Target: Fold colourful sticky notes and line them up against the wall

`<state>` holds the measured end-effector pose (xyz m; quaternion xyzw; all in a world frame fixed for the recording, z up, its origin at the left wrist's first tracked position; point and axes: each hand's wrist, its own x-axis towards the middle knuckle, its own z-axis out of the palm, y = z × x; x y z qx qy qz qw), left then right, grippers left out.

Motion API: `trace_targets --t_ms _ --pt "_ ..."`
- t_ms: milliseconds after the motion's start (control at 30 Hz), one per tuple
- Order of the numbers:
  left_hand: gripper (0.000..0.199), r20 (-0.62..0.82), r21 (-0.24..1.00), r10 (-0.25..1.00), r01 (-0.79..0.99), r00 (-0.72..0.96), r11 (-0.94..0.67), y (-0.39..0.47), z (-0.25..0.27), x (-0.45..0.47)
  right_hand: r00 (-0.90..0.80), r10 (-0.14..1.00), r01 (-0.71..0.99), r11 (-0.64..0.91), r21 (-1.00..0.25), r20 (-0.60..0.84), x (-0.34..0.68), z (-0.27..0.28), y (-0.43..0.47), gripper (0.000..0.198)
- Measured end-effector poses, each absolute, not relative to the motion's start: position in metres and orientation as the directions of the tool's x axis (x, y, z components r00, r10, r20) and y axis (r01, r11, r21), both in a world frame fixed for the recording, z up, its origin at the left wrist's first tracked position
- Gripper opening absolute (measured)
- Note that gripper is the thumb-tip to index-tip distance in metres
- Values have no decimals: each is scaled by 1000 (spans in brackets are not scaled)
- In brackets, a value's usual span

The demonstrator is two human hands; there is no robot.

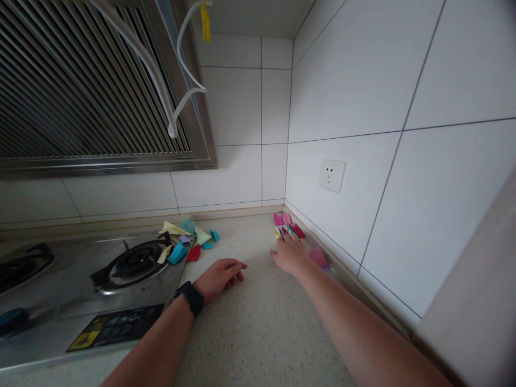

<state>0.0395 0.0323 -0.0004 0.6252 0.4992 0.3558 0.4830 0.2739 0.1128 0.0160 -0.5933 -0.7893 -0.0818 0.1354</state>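
Note:
My left hand (223, 278), with a dark watch (189, 298) on the wrist, hovers low over or rests on the speckled counter (258, 333); which one I cannot tell. Its fingers are loosely bent and nothing shows in them. Near the wall corner, my right hand (290, 253) reaches out with fingers spread, its fingertips at a row of small folded papers (297, 230) in red, yellow and blue. Pink folded papers (282, 219) lie just beyond them. A pink-purple folded paper (319, 258) is beside the right wrist. The fingertips partly cover the row.
A heap of colourful folded papers (187, 242) lies at the edge of the gas stove (121, 301), partly by the burner (139, 263). A range hood (100, 91) with a dangling white cable (161, 80) hangs above. The tiled right wall bears a socket (332, 176).

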Motion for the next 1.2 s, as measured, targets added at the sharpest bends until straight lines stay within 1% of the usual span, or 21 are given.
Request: trace_targets --t_ms 100,167,200,233,300,333,367,433,500,700,833,900,1000,1100,1167,1200 --pt "43 -29 962 967 269 254 -41 33 -2 39 -293 845 934 353 -55 447 267 26 103 34" --pt "41 -19 961 966 271 259 -54 34 -4 39 -378 759 863 496 -95 530 258 34 91 28" --pt "40 -13 959 965 276 261 -62 35 -4 39 -449 706 796 594 -112 548 253 37 84 26" --pt "38 -2 956 965 282 263 -74 36 -5 39 -540 641 708 697 -118 546 248 38 77 26" --pt "29 30 946 963 305 269 -115 37 -7 38 -736 496 505 855 -116 461 239 36 64 30" --pt "24 51 936 961 323 271 -140 38 -8 37 -807 440 427 896 -124 394 236 33 59 34" --pt "19 70 923 960 347 270 -164 39 -10 36 -841 417 392 909 -144 345 233 30 54 41" --pt "14 98 890 960 408 263 -203 40 -11 34 -863 418 379 907 -183 283 229 23 49 53" --pt "15 119 855 957 462 265 -234 39 -10 32 -864 429 384 900 -205 264 229 21 47 58" --pt "19 193 741 936 581 294 -335 33 -1 34 -866 440 391 892 -227 237 232 28 49 50" --pt "21 190 733 937 593 291 -333 29 4 35 -867 431 382 897 -222 249 232 29 48 51" --pt "23 227 706 928 607 295 -366 27 6 35 -865 424 375 902 -216 269 232 30 47 50" --pt "22 295 588 909 694 294 -415 22 10 36 -870 412 363 907 -214 272 232 30 48 48" --pt "21 299 496 907 763 298 -414 20 12 38 -869 418 370 905 -212 264 232 29 49 44" --pt "20 290 516 917 763 274 -390 22 12 37 -858 435 390 897 -206 271 233 27 51 40" --pt "19 281 560 930 747 237 -360 25 12 35 -855 440 396 895 -203 273 233 27 52 38"
